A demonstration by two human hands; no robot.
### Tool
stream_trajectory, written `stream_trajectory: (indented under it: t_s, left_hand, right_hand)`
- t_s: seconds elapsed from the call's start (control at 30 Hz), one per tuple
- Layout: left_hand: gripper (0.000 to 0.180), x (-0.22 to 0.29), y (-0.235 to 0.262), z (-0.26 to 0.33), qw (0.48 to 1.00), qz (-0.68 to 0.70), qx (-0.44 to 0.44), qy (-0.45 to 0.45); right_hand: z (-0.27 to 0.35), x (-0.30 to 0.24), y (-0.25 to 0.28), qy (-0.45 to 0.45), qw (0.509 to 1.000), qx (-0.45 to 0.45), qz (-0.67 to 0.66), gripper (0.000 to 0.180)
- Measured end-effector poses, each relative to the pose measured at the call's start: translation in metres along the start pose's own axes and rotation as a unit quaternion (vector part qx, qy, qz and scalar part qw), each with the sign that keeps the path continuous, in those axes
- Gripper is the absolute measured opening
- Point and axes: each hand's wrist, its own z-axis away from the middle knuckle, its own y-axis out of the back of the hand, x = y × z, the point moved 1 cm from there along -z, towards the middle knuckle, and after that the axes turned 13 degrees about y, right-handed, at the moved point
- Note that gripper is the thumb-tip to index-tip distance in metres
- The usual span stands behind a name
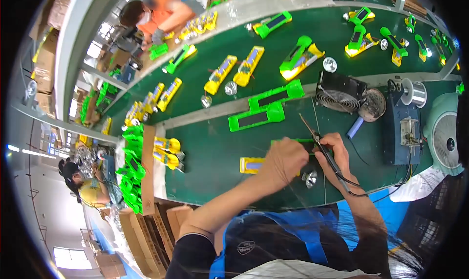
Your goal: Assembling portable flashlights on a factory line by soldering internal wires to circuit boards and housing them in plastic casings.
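Observation:
My left hand (283,162) is closed above a yellow flashlight housing (250,165) that lies on the green bench and shows a pale inset. Its fingers are bent down, so whatever they pinch is hidden. A green housing piece (307,141) shows just behind these fingers. In my right hand (337,157) is a soldering iron (330,160), its thin metal tip pointing up and left, away from the work, its cord trailing right. Below the two hands sits a shiny round reflector (309,179). Two green housings (256,117) lie farther off.
A fan (337,95), a round tin (373,105) and a blue soldering station (401,127) with a solder spool (414,93) stand right. A box of green parts (146,171) is left, near yellow housings (167,153). A belt (195,73) carries lamps; co-workers (166,17) sit beyond.

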Motion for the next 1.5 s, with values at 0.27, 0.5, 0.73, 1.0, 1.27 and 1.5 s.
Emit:
stream_trajectory:
  t_s: [0.27,0.5,0.73,1.0,1.27,1.5]
  left_hand:
    - [0.003,-0.064,0.042,0.013,0.895,0.317,-0.01,0.312]
    - [0.009,-0.074,0.041,0.005,0.987,0.031,-0.045,0.15]
    - [0.009,-0.077,0.03,-0.005,0.987,-0.134,-0.079,0.04]
    - [0.016,-0.077,0.033,-0.009,0.984,-0.159,-0.074,0.013]
    - [0.013,-0.08,0.031,-0.011,0.984,-0.165,-0.073,0.003]
    - [0.01,-0.079,0.031,-0.01,0.984,-0.158,-0.077,0.006]
  right_hand:
    - [-0.02,0.003,0.0,0.079,0.995,-0.056,0.035,0.04]
    - [-0.028,0.001,0.012,-0.327,0.923,-0.038,-0.199,0.018]
    - [-0.03,0.01,0.004,-0.4,0.892,-0.052,-0.205,0.018]
    - [-0.038,0.007,0.001,-0.412,0.886,-0.078,-0.2,0.017]
    - [-0.038,0.007,-0.002,-0.406,0.893,-0.086,-0.175,0.017]
    - [-0.032,0.005,0.004,-0.386,0.903,-0.062,-0.181,0.021]
